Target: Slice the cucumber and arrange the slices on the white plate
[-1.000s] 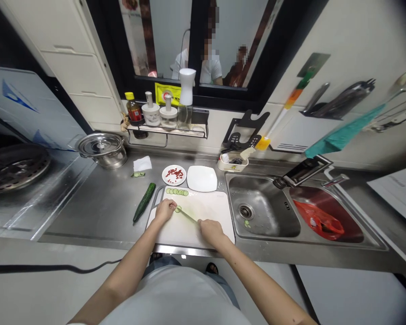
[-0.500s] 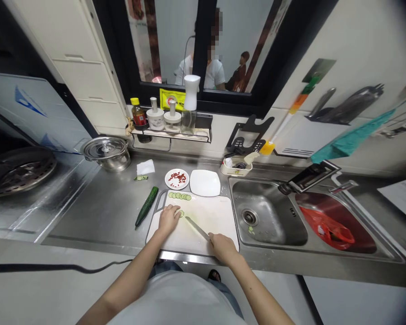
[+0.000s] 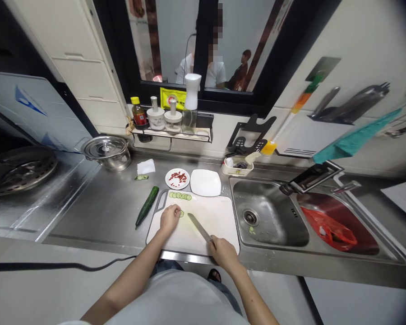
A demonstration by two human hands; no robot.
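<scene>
The right hand (image 3: 224,249) is closed around the handle of the knife (image 3: 199,227), its blade apart from the left hand (image 3: 169,218), probably for safety; a cucumber slice (image 3: 182,214) is at the left fingertips, but I cannot tell whether they pinch it. Beyond this hand, other slices (image 3: 180,196) lie in a row on the cutting board (image 3: 206,208), perhaps for order. Under the board is a steel counter (image 3: 98,207), with the sink (image 3: 274,225) right of the knife grip.

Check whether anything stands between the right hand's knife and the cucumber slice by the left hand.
Nothing visible: only bare cutting board separates the knife from the cucumber slice; the left hand is on its far side.
</scene>
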